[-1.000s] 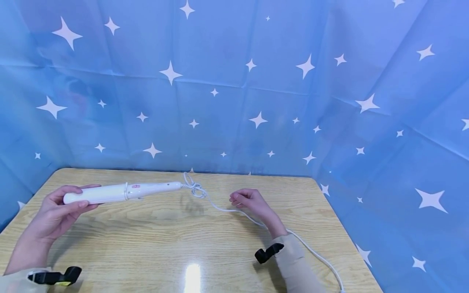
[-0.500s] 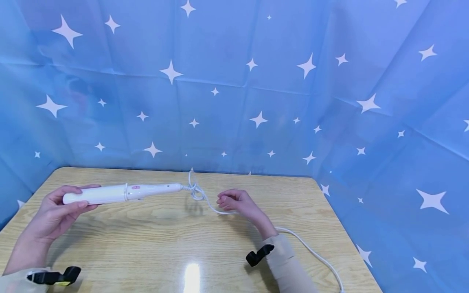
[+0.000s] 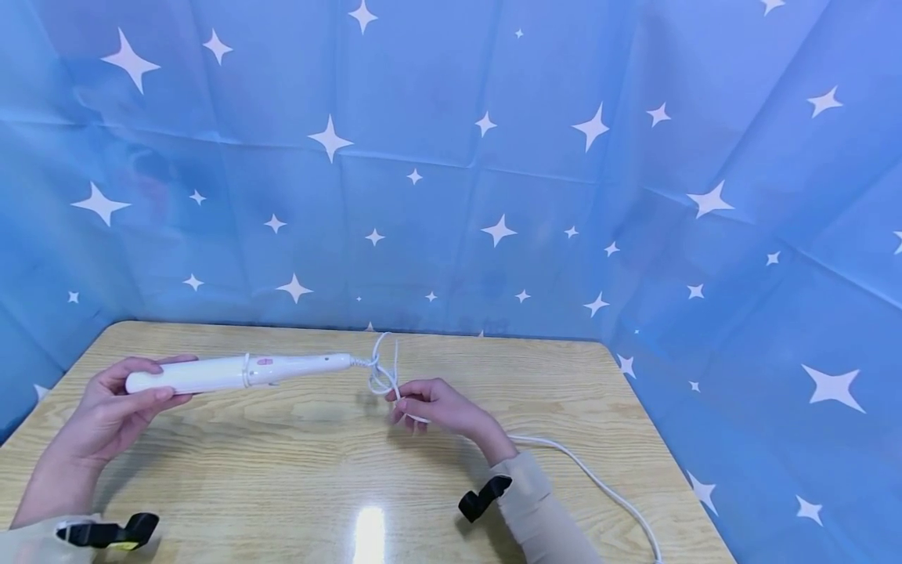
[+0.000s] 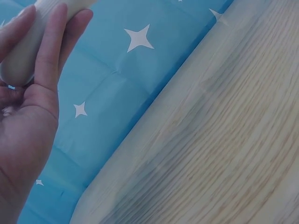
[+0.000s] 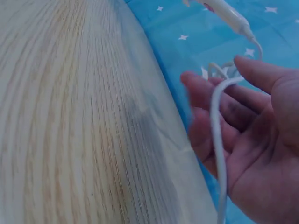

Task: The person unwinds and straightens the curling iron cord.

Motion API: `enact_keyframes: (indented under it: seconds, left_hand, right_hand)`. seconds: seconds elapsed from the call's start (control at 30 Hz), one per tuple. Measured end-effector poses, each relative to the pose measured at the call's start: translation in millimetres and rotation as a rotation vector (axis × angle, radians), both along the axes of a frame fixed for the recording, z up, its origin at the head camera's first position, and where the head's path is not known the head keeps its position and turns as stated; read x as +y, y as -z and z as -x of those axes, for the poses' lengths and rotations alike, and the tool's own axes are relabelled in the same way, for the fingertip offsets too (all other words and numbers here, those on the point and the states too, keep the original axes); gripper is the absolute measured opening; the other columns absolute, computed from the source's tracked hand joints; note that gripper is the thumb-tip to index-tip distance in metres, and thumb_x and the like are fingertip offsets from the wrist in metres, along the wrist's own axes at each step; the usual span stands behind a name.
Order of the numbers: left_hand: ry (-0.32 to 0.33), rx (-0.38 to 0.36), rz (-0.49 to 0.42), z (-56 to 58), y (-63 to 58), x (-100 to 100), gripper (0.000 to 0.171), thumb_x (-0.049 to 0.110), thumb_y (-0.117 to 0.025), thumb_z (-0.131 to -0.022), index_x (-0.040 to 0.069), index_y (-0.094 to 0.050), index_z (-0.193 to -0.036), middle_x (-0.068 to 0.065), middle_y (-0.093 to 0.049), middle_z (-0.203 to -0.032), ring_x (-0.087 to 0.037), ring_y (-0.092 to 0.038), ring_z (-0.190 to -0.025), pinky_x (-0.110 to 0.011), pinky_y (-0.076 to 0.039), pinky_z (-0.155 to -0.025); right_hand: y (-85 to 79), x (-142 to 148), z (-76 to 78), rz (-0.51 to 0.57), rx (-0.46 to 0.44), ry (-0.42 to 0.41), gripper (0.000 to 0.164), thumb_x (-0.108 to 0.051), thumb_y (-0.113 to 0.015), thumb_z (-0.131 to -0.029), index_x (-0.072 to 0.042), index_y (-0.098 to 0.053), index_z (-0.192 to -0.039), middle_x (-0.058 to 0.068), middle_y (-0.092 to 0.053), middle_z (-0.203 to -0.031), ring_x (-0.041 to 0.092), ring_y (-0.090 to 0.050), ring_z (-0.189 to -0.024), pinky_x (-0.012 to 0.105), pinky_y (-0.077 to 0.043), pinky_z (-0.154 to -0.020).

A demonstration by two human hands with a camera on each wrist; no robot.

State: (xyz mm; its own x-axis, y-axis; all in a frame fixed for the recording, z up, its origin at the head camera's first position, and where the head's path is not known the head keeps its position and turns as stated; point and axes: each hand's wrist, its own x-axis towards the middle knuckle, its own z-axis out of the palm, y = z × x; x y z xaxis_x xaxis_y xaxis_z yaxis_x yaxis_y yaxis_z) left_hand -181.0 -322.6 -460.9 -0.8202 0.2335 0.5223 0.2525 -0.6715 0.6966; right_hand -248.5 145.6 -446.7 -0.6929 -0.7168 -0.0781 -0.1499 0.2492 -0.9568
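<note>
Above table (image 3: 282, 470), L hand (image 3: 106, 411) grips wht wand (image 3: 218, 372) — R hand (image 3: 440, 407) (well apart) holds cord (image 5: 216, 126).

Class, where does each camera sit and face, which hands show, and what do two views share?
Head: head-worn, facing forward and down at the wooden table; left hand, right hand, sleeves show.
Left wrist: worn there, facing the left hand gripping the white corded wand.
Right wrist: worn there, facing the right hand, cord passing its palm.
Shared: head and right wrist show wand and cord.

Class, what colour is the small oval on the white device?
The small oval is pink; it shows best in the head view.
</note>
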Motion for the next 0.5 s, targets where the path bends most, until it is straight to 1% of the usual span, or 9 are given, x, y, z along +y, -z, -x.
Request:
enact_keyframes:
  seconds: [0.07, 0.1, 0.2, 0.27, 0.33, 0.43, 0.5]
  left_hand:
    - [0.013, 0.008, -0.012, -0.7, 0.0, -1.0, 0.054, -0.035, -0.029, -0.092, -0.009, -0.067, -0.12, -0.024, -0.062, -0.136, -0.032, -0.061, -0.126, -0.046, -0.058, -0.093]
    - [0.024, 0.01, -0.023, -0.9, 0.1, -1.8, 0.054, -0.035, -0.029, -0.092, -0.009, -0.067, -0.121, -0.024, -0.062, -0.136, -0.033, -0.061, -0.126, -0.046, -0.058, -0.094]
    - [0.02, 0.019, -0.031, -2.4, 0.3, -4.8, 0.053, -0.034, -0.03, -0.092, -0.009, -0.067, -0.122, -0.025, -0.061, -0.137, -0.033, -0.06, -0.127, -0.047, -0.057, -0.094]
    - [0.015, 0.02, -0.033, -3.3, 0.1, -7.3, 0.052, -0.034, -0.03, -0.093, -0.01, -0.066, -0.122, -0.025, -0.061, -0.138, -0.034, -0.06, -0.127, -0.047, -0.057, -0.095]
    - [0.01, 0.027, -0.029, -4.3, 0.0, -9.9, 0.051, -0.034, -0.03, -0.093, -0.011, -0.065, -0.122, -0.025, -0.06, -0.138, -0.034, -0.059, -0.128, -0.048, -0.057, -0.095]
    - [0.009, 0.038, -0.025, -5.6, -0.4, -12.5, 0.05, -0.033, -0.03, -0.094, -0.012, -0.064, -0.123, -0.024, -0.059, -0.139, -0.033, -0.058, -0.129, -0.048, -0.056, -0.096]
    - [0.002, 0.048, -0.016, -6.3, -0.6, -13.2, 0.05, -0.033, -0.031, -0.094, -0.011, -0.064, -0.124, -0.024, -0.059, -0.14, -0.033, -0.058, -0.129, -0.047, -0.057, -0.096]
  right_hand:
    - [-0.9, -0.6, -0.3, -0.005, 0.033, 0.042, 0.033, -0.012, -0.05, -0.109, 0.011, -0.062, -0.129, 0.023, -0.07, -0.094, 0.016, -0.055, -0.069, 0.023, -0.045, -0.056]
    - [-1.1, -0.4, -0.1, -0.005, 0.056, 0.075, 0.032, -0.013, -0.051, -0.109, 0.011, -0.065, -0.126, 0.019, -0.069, -0.088, 0.014, -0.052, -0.066, 0.022, -0.041, -0.054]
    - [-2.1, 1.8, 1.4, -0.001, 0.144, 0.198, 0.031, -0.015, -0.053, -0.109, 0.01, -0.07, -0.117, 0.008, -0.063, -0.075, 0.011, -0.043, -0.058, 0.02, -0.034, -0.05]
    - [-2.6, 4.4, 3.4, 0.01, 0.195, 0.279, 0.03, -0.015, -0.054, -0.108, 0.009, -0.072, -0.111, 0.005, -0.059, -0.072, 0.01, -0.039, -0.056, 0.02, -0.031, -0.049]
    - [-2.8, 7.7, 5.8, 0.031, 0.229, 0.343, 0.03, -0.015, -0.054, -0.108, 0.01, -0.071, -0.11, 0.004, -0.057, -0.071, 0.01, -0.036, -0.055, 0.02, -0.029, -0.049]
    - [-2.0, 12.5, 9.4, 0.063, 0.247, 0.42, 0.03, -0.015, -0.054, -0.109, 0.01, -0.07, -0.109, 0.002, -0.056, -0.071, 0.01, -0.036, -0.056, 0.021, -0.03, -0.05]
    - [-0.9, 15.9, 11.7, 0.073, 0.243, 0.46, 0.032, -0.017, -0.053, -0.109, 0.01, -0.069, -0.11, 0.001, -0.056, -0.072, 0.011, -0.036, -0.056, 0.021, -0.03, -0.049]
